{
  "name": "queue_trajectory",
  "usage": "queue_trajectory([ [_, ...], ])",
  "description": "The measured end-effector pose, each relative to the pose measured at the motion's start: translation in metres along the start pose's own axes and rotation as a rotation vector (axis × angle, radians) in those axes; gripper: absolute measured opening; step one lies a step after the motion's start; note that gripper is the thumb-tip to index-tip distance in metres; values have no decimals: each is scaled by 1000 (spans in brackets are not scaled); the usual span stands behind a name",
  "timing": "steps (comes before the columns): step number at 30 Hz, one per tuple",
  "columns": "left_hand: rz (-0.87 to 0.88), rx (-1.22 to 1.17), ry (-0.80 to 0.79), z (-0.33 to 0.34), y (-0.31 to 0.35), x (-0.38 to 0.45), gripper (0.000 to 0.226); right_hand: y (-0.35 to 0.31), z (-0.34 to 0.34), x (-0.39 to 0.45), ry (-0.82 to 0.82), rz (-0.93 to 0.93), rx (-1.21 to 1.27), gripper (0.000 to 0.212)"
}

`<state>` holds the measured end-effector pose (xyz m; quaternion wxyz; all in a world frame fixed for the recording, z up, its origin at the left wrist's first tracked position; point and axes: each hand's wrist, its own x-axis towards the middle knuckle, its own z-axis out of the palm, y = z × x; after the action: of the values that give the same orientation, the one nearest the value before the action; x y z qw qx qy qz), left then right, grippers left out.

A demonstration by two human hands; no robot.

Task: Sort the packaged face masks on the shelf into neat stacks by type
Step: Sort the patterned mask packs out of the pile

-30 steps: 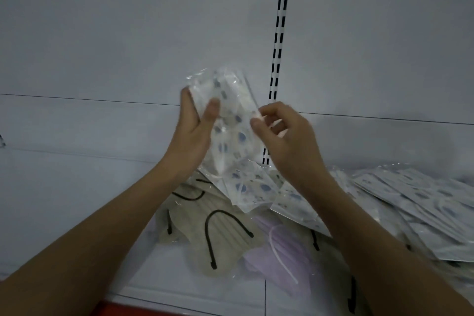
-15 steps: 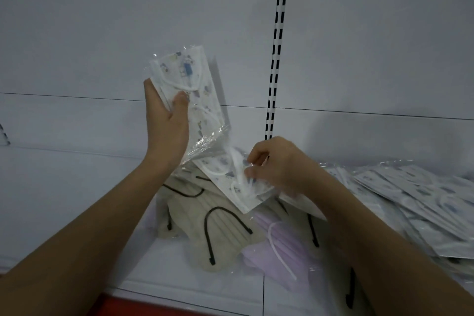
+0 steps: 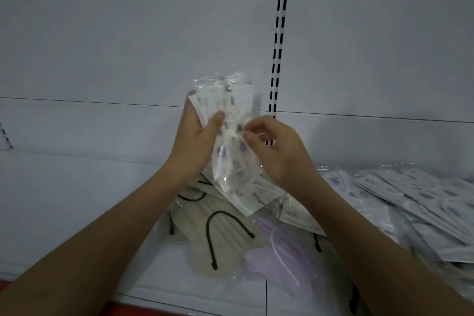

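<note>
2 hands on 1 bundle of printed white mask packets [image 3: 232, 136], held upright above the shelf [image 3: 77, 187], just left of the slotted upright [image 3: 279, 41]. Left hand [image 3: 195, 143] clamped round bundle, thumb across front, fingers behind. Right hand [image 3: 278, 151] pinching bundle's right edge, fingers curled. Below bundle, on shelf: beige masks with black ear loops [image 3: 218, 238], lilac mask packet [image 3: 279, 251] just right of those. Loose heap of white printed packets [image 3: 410, 202] lower right of upright.

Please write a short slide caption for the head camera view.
Both hands hold printed mask packets above beige and lilac masks.
</note>
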<state>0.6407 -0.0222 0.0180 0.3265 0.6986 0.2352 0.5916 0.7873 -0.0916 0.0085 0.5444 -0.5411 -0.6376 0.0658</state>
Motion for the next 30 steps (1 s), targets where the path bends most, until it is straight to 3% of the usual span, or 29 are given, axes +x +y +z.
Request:
queue_trajectory([
  [2, 11, -15, 167, -10, -2, 7, 35, 4, -4, -2, -68, 143, -96, 20],
  [4, 23, -55, 287, -19, -3, 13, 35, 6, -4, -8, -369, 243, -308, 42],
  [6, 39, -91, 367, -25, -4, 17, 35, 8, 1, -11, -562, 279, -452, 45],
  [10, 58, -105, 461, -26, -3, 17, 36, 9, -13, 1, -309, 222, -335, 6],
  [15, 65, -141, 569, -28, -4, 18, 41, 6, -44, 8, 184, 179, -163, 13],
  [17, 36, -148, 518, -26, -3, 16, 38, 1, -44, 10, 284, 149, -6, 11],
  [19, -5, -141, 363, -20, -2, 12, 34, -4, -36, 9, 281, 73, 33, 10],
  [22, -70, -128, -15, -4, 3, 1, 40, -3, -11, 2, 88, -57, -99, 22],
  [24, -97, -153, -184, 6, 5, -8, 51, 4, 1, -2, -84, -189, -175, 33],
  [26, -95, -176, -185, 8, 8, -9, 52, 6, -1, -2, -139, -264, -168, 46],
  [30, -14, -230, -28, 0, 22, -3, 39, -9, -26, 5, 88, -62, -13, 80],
])
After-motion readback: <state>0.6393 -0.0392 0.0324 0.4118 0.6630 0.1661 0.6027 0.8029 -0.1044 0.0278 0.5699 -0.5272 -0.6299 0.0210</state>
